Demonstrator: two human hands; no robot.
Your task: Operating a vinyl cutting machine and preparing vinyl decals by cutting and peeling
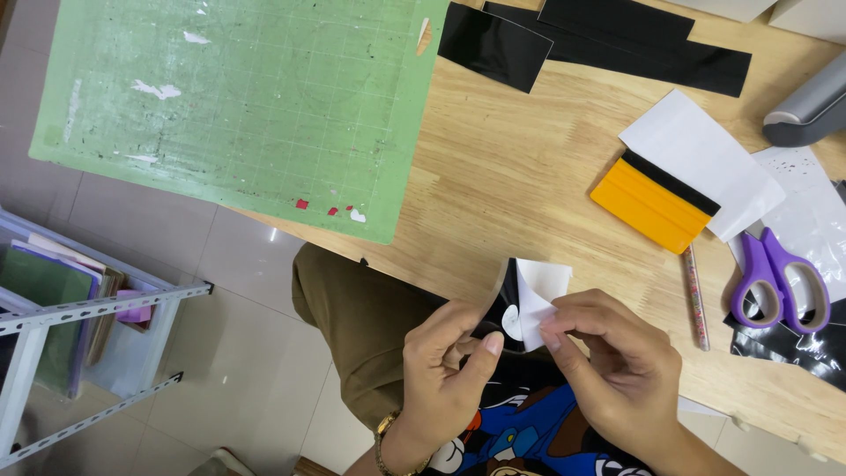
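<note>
Left hand [449, 357] pinches the black vinyl piece [499, 304] while right hand [608, 361] pinches its white backing [539, 295]; peeling slowly and flat probably avoids tearing.

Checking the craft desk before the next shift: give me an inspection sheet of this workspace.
Surface: wooden table, bare in the middle.
Job's things: small black-and-white sheet piece, white layer partly peeled from the black one.
Clutter: green cutting mat overhanging the table edge, black strips, yellow squeegee, purple scissors, thin pen, white paper.
Hands: left hand and right hand both pinch the piece.
Cables: nothing seen.
Surroundings: tiled floor, metal rack with clear bins.
</note>
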